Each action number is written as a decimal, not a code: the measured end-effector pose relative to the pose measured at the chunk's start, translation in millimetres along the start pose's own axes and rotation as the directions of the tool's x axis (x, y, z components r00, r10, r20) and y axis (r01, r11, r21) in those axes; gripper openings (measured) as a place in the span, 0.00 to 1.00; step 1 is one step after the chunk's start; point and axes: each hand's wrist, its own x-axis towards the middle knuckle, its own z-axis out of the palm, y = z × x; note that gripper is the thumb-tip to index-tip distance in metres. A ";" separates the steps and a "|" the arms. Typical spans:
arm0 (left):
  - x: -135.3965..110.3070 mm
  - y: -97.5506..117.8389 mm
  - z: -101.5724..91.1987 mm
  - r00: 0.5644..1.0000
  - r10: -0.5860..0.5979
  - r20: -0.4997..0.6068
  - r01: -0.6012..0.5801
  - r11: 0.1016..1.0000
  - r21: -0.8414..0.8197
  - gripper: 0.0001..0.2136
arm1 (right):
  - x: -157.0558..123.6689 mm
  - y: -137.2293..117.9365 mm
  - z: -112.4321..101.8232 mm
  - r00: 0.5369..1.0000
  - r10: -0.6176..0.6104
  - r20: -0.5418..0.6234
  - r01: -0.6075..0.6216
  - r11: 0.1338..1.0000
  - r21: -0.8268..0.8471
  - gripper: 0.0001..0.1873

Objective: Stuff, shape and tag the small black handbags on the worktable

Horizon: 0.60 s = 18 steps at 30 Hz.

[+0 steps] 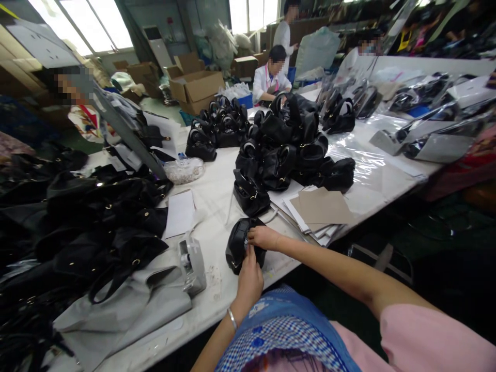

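A small black handbag (237,245) lies on the white table (211,204) near its front edge. My left hand (250,279) grips the bag from the near side, fingers curled on it. My right hand (263,237) rests on the bag's top, fingers pinched at a small spot there. What the fingers pinch is too small to see. A silver bracelet (231,319) circles my left wrist.
A heap of black handbags (287,144) fills the table's middle, with more bags (96,217) piled at the left. Grey card sheets (321,209) lie to the right, a tape dispenser (191,263) to the left. Co-workers (271,75) sit at the far end.
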 end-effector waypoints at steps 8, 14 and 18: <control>24.0 9.2 13.3 0.993 -0.119 0.012 0.096 0.858 0.504 0.30 | -15.2 34.2 -7.1 0.999 -0.018 -0.048 0.026 0.984 0.177 0.17; 40.9 7.5 22.2 0.988 -0.149 -0.039 0.139 0.750 0.646 0.20 | -63.3 39.4 -0.6 0.957 0.076 -0.278 0.007 0.958 0.287 0.24; 43.4 10.7 27.1 0.984 -0.171 -0.058 0.168 0.755 0.633 0.22 | -65.6 39.0 12.2 0.967 -0.065 -0.247 0.101 0.985 0.138 0.22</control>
